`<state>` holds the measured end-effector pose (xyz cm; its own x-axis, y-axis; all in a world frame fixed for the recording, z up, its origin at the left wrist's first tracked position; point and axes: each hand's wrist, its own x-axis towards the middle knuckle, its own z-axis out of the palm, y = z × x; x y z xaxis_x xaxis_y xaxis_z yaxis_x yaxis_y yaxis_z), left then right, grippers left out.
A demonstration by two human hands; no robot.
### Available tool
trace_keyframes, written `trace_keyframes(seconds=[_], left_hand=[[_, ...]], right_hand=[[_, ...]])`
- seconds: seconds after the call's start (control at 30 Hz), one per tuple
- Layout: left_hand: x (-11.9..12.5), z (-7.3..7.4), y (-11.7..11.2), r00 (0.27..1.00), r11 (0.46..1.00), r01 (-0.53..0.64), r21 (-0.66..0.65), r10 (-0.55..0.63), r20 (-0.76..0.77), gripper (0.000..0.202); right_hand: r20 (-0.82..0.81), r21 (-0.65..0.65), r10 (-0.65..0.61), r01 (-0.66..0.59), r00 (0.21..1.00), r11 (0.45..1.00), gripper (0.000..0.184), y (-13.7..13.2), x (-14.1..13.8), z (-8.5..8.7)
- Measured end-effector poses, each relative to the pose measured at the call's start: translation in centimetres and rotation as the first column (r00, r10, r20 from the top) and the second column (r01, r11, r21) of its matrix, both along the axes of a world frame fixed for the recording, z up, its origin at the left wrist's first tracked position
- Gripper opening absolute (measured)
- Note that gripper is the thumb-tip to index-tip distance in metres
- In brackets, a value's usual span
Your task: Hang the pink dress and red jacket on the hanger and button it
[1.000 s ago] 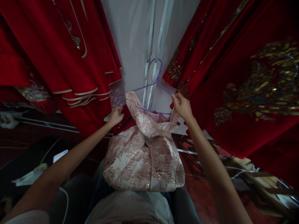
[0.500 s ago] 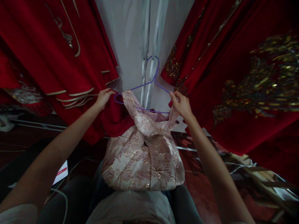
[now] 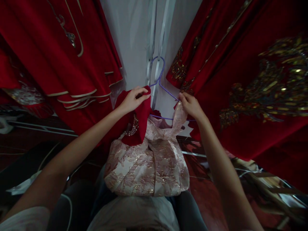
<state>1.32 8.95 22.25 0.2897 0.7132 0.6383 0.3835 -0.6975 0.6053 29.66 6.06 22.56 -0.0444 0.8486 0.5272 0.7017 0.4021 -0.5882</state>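
A pink-and-gold brocade dress spreads over my lap, its right strap on a purple hanger. The hanger's hook is at a pale metal rail. My left hand pinches the edge of a dark red velvet garment with beaded trim. That velvet lies over the left side of the dress bodice and hides the hanger's left end. At the right end of the hanger, my right hand is closed on the top of the dress strap.
Red garments with pale piping hang at the left. At the right hangs a red garment with gold sequin embroidery. A pale wall stands behind the metal rail. Wooden slats show at lower right, and a white cable runs at lower left.
My left hand has moved right, carrying the red velvet up over the hanger's left side and the left dress strap. My right hand has shifted slightly right along with the right strap.
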Motion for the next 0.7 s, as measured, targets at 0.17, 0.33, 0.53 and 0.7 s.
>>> trace_keyframes(seconds=[0.17,0.33,0.53,0.7], left_hand=[[-3.2,-0.8,3.4,0.985,0.998,-0.057,0.012,0.058,-0.165,0.014],[-4.8,-2.3,4.9,0.982,0.997,-0.036,-0.066,0.023,-0.186,0.018],[-4.6,-3.0,4.7,0.98,0.991,-0.115,-0.063,0.103,-0.173,0.017],[-4.2,-3.2,4.3,0.985,0.989,-0.128,-0.073,0.119,-0.122,0.013]], right_hand=[[-0.221,-0.659,0.412,-0.447,0.884,0.605,0.043,4.3,0.3,1.2],[-0.216,-0.797,0.649,-0.516,0.73,0.315,0.031,6.8,-4.2,1.0],[-0.107,-0.802,0.561,-0.405,0.821,0.439,0.018,4.8,-6.8,0.9],[-0.183,-0.776,0.612,-0.496,0.769,0.391,0.027,4.6,-6.5,0.7]])
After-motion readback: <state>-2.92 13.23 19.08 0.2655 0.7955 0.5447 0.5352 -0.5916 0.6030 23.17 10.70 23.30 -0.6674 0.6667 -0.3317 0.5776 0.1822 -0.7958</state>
